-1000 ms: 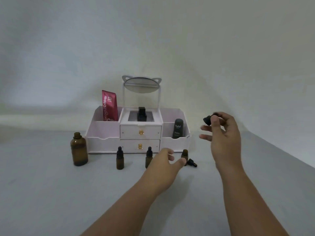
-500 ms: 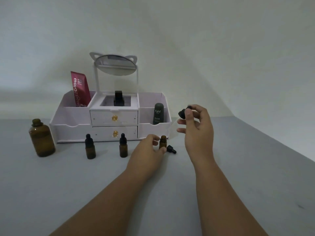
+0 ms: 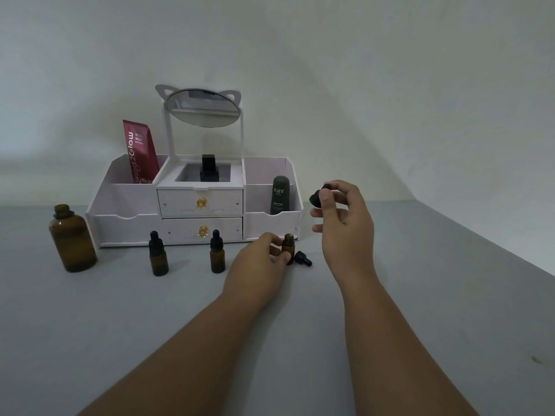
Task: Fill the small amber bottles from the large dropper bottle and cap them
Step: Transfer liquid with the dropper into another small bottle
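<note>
Toward the far edge of the grey worktop (image 3: 90, 340) we see a white organiser (image 3: 126, 223) with two drawers and a round mirror (image 3: 202, 108) on top. Its left compartment hides the lower end of a red tube (image 3: 140, 151) marked "Glad2Glow"; the smaller print on it is too fine for us to read. A dark tube (image 3: 280, 195) in the right compartment reads "Kahf", its base cut off by the compartment wall. A black item (image 3: 209, 169) sits in the middle recess, and we cannot make out what it is.

Our left hand (image 3: 259, 265) reaches forward with the palm down, thumb and fingers pinching an uncapped small amber bottle (image 3: 288, 243) that stands just in front of the organiser's right end; the fingers cover its lower half. A loose black dropper cap (image 3: 302, 259) lies on its side just right of that bottle. Our right hand (image 3: 345, 223) is raised above the worktop, wrist bent, thumb and forefinger pinching a black dropper top (image 3: 316, 196); whether a glass tube hangs from it we cannot tell, since the fingers hide that part.

Two capped small bottles (image 3: 158, 256) (image 3: 217, 253) stand in front of the drawers. The large amber bottle (image 3: 72, 240), open at the neck, stands near the organiser's left end. Both forearms run off the near edge of the picture.
</note>
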